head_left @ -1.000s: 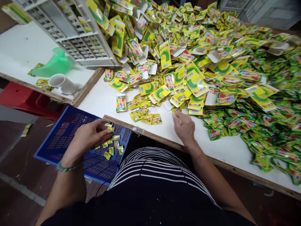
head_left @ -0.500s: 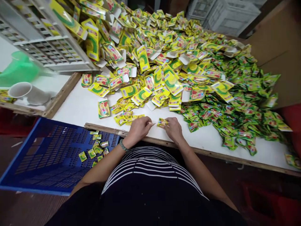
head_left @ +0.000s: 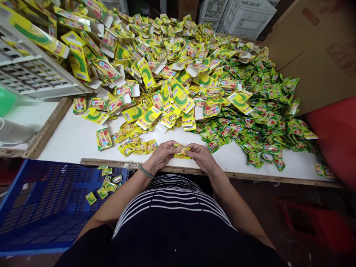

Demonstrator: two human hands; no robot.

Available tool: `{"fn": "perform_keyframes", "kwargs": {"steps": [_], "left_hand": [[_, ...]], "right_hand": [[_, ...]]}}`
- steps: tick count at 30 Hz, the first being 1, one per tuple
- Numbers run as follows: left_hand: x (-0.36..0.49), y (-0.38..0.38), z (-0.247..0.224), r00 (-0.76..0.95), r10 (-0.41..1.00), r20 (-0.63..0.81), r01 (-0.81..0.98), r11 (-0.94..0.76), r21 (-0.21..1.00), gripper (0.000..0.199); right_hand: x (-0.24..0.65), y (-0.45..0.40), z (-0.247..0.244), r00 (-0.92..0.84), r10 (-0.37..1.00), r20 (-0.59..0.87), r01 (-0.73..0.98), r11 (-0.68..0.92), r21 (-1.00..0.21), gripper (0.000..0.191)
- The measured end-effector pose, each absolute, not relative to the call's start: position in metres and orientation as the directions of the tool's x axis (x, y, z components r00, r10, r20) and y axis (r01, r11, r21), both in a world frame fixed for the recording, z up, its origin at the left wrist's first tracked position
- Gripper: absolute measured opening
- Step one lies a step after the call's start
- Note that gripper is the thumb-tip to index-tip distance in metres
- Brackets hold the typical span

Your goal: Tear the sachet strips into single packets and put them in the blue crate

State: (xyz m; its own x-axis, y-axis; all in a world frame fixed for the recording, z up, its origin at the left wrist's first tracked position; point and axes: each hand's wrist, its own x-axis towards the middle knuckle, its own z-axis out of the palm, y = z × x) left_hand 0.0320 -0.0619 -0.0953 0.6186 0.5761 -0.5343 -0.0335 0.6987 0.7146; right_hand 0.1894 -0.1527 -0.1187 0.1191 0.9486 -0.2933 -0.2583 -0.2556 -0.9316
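A small yellow candy packet [head_left: 182, 152] is stretched between my two hands just above the table's front edge. My left hand [head_left: 164, 155] pinches its left end between thumb and fingers. The other end is gripped by my right hand [head_left: 202, 156], fingers closed. Left of my left hand, several yellow packets [head_left: 139, 147] lie flat on the white tabletop. Farther left rests a closed yellow-green box [head_left: 104, 139]. Beyond my hands spreads a heap of yellow printed boxes [head_left: 150, 118], some with white flaps open. Green packets [head_left: 225, 129] are piled to the right.
A blue crate [head_left: 55, 207] with several small boxes stands below the table on the left. A white plastic crate [head_left: 39, 70] leans at the back left, near a white cup [head_left: 13, 131]. Cardboard [head_left: 311, 55] borders the right side, and a wooden strip [head_left: 108, 162] edges the table.
My hands have come together; my left hand, holding a thin pale piece before, now pinches the packet that was in my right hand. The camera view has swung right.
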Motion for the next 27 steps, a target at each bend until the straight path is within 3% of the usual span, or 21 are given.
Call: {"fn": "perform_keyframes", "kwargs": {"steps": [3,5,8,10,13,15,17,20,27], "left_hand": [[0.037,-0.06,-0.096,0.498,0.659,-0.563,-0.021,0.658,0.752,0.042],[0.04,-0.06,-0.097,0.417,0.735,-0.536,0.014,0.584,0.812,0.041],[0.042,-0.061,-0.098,0.38,0.781,-0.495,0.053,0.516,0.855,0.041],[0.042,-0.062,-0.097,0.377,0.782,-0.496,0.068,0.511,0.857,0.042],[0.039,-0.064,-0.097,0.339,0.804,-0.489,0.064,0.499,0.864,0.045],[0.037,-0.065,-0.098,0.305,0.829,-0.468,0.053,0.476,0.878,0.045],[0.037,-0.067,-0.099,0.276,0.85,-0.448,0.03,0.458,0.889,0.044],[0.039,-0.072,-0.099,0.251,0.865,-0.435,-0.057,0.462,0.885,0.045],[0.028,-0.079,-0.088,0.293,0.828,-0.479,-0.211,0.544,0.812,0.045]], "right_hand": [[0.218,-0.145,-0.123,0.429,0.892,-0.14,0.195,-0.243,-0.95,0.043],[0.239,-0.138,-0.13,0.659,0.749,0.073,0.511,-0.374,-0.774,0.046],[0.262,-0.13,-0.141,0.703,0.698,0.137,0.653,-0.558,-0.512,0.038],[0.267,-0.132,-0.146,0.67,0.738,0.08,0.675,-0.56,-0.481,0.027],[0.259,-0.145,-0.147,0.684,0.72,0.118,0.621,-0.49,-0.612,0.027],[0.244,-0.154,-0.145,0.723,0.685,0.088,0.475,-0.401,-0.783,0.033],[0.222,-0.157,-0.141,0.711,0.702,-0.036,0.239,-0.289,-0.927,0.036],[0.182,-0.152,-0.135,0.613,0.778,-0.138,0.023,-0.192,-0.981,0.037],[0.136,-0.135,-0.127,0.658,0.751,-0.055,0.155,-0.206,-0.966,0.034]]}}
